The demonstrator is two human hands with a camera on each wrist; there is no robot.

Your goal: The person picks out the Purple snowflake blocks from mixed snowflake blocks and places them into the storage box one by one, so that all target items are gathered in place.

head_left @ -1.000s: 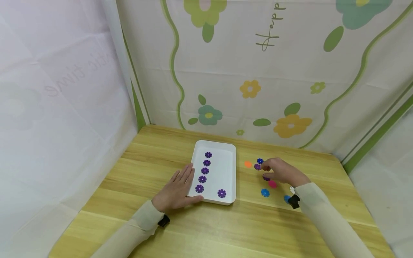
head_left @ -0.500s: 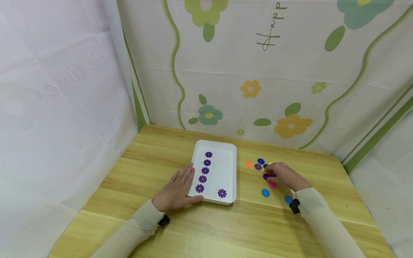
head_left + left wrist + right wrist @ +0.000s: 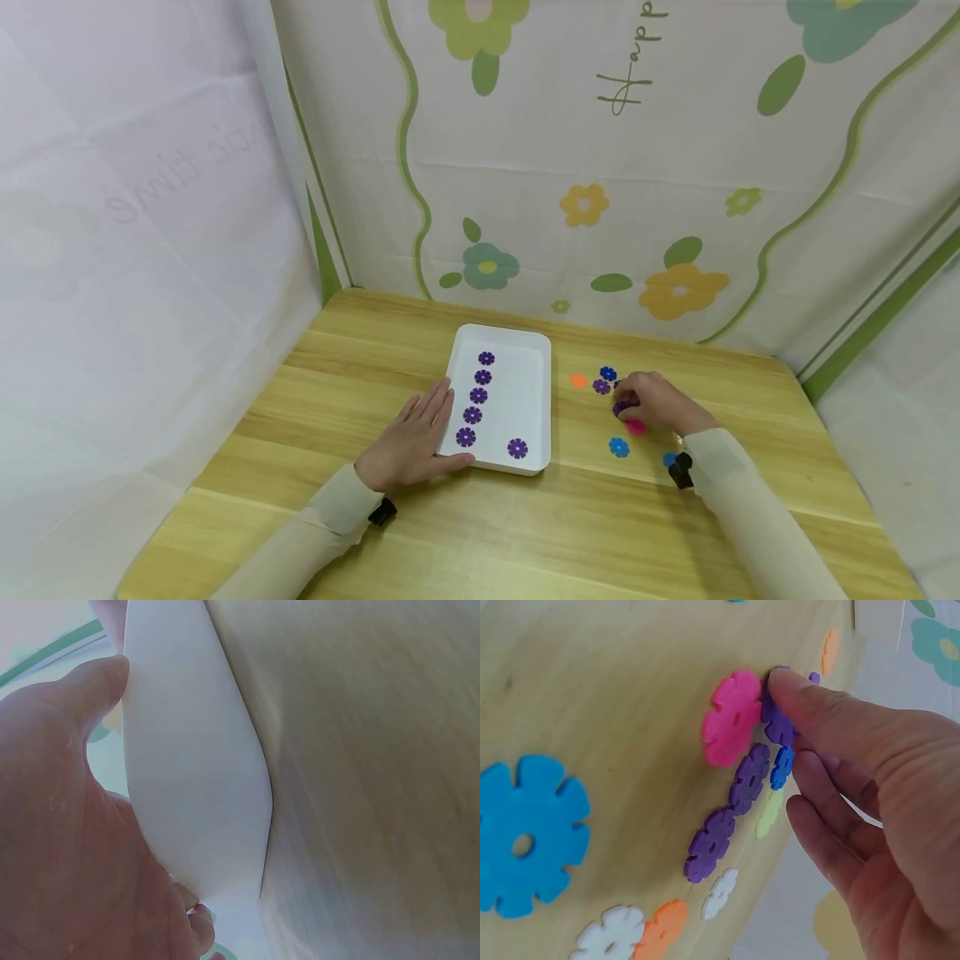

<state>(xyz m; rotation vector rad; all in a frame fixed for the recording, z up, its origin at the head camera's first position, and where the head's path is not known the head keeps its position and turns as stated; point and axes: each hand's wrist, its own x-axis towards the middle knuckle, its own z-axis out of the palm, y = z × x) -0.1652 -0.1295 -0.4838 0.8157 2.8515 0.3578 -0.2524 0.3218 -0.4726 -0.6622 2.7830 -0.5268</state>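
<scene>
My left hand [image 3: 408, 442] lies with extended fingers along the left edge of the white tray [image 3: 528, 375], its thumb across the near corner. Inside the tray, several purple snowflake discs [image 3: 478, 396] form a column on the left; a single purple one [image 3: 517, 448] lies at near right. Right of the tray, my right hand [image 3: 660, 404] pinches a purple snowflake disc [image 3: 778, 724] between thumb and fingers, low over the table. Beside that disc is a pink disc [image 3: 733, 718]. Two more purple discs [image 3: 709, 846] and a dark blue one [image 3: 781, 767] lie near my fingers.
Light blue discs [image 3: 618, 447], an orange disc [image 3: 578, 381] and a dark blue disc [image 3: 608, 373] are scattered on the wooden table [image 3: 480, 542]. White discs [image 3: 720, 894] show in the right wrist view. A flower-print cloth [image 3: 525, 150] hangs behind the table.
My right thumb and fingers have come together on a purple disc among the loose pieces, and the disc has tilted. My left hand and the tray stay in place.
</scene>
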